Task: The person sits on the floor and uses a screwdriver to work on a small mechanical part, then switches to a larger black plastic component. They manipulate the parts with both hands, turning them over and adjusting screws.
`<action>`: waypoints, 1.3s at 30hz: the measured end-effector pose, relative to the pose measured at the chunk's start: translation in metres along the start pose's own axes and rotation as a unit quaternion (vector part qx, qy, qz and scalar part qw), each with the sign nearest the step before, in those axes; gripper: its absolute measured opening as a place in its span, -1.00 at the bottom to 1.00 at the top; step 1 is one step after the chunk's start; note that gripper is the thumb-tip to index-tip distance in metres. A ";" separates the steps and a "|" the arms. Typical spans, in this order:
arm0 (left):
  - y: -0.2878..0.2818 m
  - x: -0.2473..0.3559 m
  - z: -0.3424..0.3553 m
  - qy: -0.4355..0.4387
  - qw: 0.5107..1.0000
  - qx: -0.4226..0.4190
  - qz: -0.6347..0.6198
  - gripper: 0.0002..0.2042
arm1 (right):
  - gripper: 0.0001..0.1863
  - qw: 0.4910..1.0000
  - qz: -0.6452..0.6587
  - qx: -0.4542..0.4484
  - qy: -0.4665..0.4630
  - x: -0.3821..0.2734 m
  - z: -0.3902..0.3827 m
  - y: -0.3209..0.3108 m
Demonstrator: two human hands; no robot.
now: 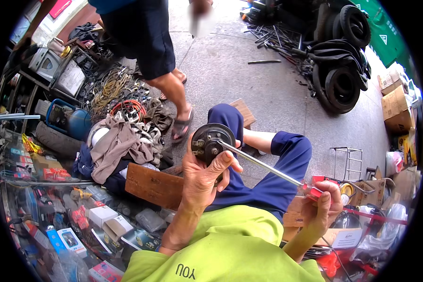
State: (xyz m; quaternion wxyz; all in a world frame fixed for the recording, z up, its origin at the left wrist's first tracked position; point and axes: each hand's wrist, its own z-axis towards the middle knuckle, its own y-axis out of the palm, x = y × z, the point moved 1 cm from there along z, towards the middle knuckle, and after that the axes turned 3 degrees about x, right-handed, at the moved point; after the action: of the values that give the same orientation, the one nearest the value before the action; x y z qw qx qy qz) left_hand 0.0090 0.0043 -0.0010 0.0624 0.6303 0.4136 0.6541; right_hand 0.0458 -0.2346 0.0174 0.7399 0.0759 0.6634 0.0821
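My left hand (203, 176) grips a round black disc horn (212, 139) with metal terminals and a nut on its face, held up over my knees. In my right hand (323, 207) is a long screwdriver (263, 162), my fingers wrapped around its red handle. The shaft slants up and left, and its tip meets the face of the horn near the centre. My left thumb lies at the lower edge of the horn, close to the tip. Fingers behind the horn are partly hidden.
A person (148, 47) in dark shorts and sandals stands ahead on the left. Heaped cables (113, 89) and clothes (117, 150) lie at left, above boxed parts (108, 218). Black tyres (340, 89) and metal rods (282, 40) sit far right; a wire rack (348, 162) stands nearer.
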 end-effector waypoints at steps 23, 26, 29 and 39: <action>0.003 -0.004 -0.009 0.129 0.988 0.029 0.080 -0.50 | -0.71 0.994 0.067 -0.043 0.075 0.008 0.002 -0.002; 0.003 -0.004 -0.010 0.123 0.988 0.039 0.081 -0.50 | -0.71 0.994 0.058 -0.052 0.082 0.009 0.003 -0.002; 0.002 -0.006 -0.011 0.134 0.985 0.055 0.093 -0.51 | -0.71 0.993 0.061 -0.064 0.083 0.010 0.002 -0.006; -0.001 -0.009 -0.011 0.180 0.970 0.066 0.152 -0.48 | -0.69 0.996 0.040 -0.043 0.070 0.010 0.001 -0.005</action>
State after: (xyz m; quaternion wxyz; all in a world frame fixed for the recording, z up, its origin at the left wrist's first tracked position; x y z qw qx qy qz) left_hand 0.0005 -0.0054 -0.0072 -0.1543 0.5606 0.3596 0.7298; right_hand 0.0475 -0.2374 0.0068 0.6903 0.0642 0.7058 0.1454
